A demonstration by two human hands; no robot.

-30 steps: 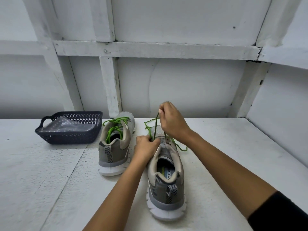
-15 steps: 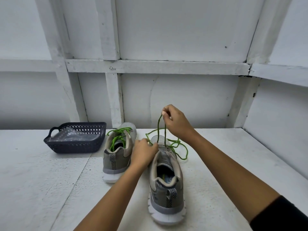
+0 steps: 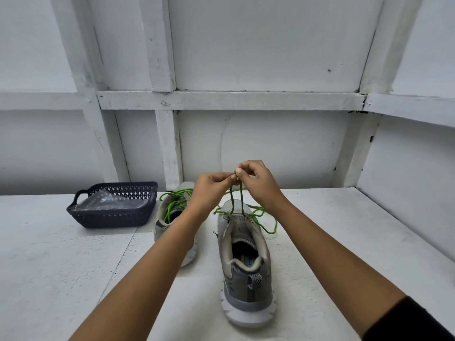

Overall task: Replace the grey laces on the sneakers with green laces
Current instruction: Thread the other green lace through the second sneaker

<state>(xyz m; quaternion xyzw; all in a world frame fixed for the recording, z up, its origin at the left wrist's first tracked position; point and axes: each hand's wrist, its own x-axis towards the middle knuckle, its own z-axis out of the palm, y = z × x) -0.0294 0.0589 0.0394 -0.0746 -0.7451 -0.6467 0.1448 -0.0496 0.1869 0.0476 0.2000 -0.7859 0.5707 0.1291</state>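
Observation:
Two grey sneakers stand on the white table, heels toward me. The right sneaker (image 3: 246, 257) has a green lace (image 3: 267, 221) threaded at its front eyelets, with loose loops lying on the table to its right. Two strands of that lace rise to where my left hand (image 3: 211, 190) and my right hand (image 3: 256, 182) meet above the toe; both hands pinch the strands at their fingertips. The left sneaker (image 3: 172, 217) carries a bright green lace (image 3: 172, 200) and is partly hidden by my left forearm.
A dark blue perforated basket (image 3: 113, 216) with clear plastic inside sits at the left, beside the left sneaker. White framed walls close off the table at the back and on the right.
My left hand has left the sneaker's tongue and risen to join my right hand at the lace strands. My right hand has lifted the lace higher. The camera has tilted upward.

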